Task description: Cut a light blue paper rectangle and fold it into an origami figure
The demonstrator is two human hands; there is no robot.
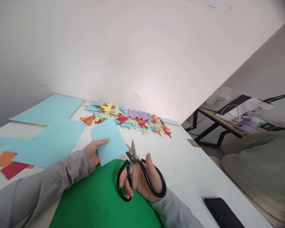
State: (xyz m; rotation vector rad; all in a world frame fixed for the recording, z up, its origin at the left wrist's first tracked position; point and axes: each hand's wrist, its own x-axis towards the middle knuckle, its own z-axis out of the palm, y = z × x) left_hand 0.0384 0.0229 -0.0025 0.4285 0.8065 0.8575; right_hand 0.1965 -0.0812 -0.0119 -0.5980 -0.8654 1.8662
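My left hand point(95, 151) pinches a light-blue sheet of paper point(111, 142) near its left edge, thumb on top. The paper is raised over the table and tilted. In my right hand point(142, 180) is a pair of scissors point(132, 158) with black looped handles, the thumb through one loop and fingers through the other. Its blades are spread apart; one points up, and the other is at the paper's right corner. Whether that lower blade touches the paper I cannot tell. Beneath both hands lies a green mat point(97, 196).
Folded paper pieces in many colours point(123, 118) line the wall. Large blue sheets point(49, 139) and smaller orange point(3, 159) and red pieces point(14, 170) lie at left. A black phone-like object point(224, 212) rests at right. Beyond the table edge stands a bench with a bag point(247, 107).
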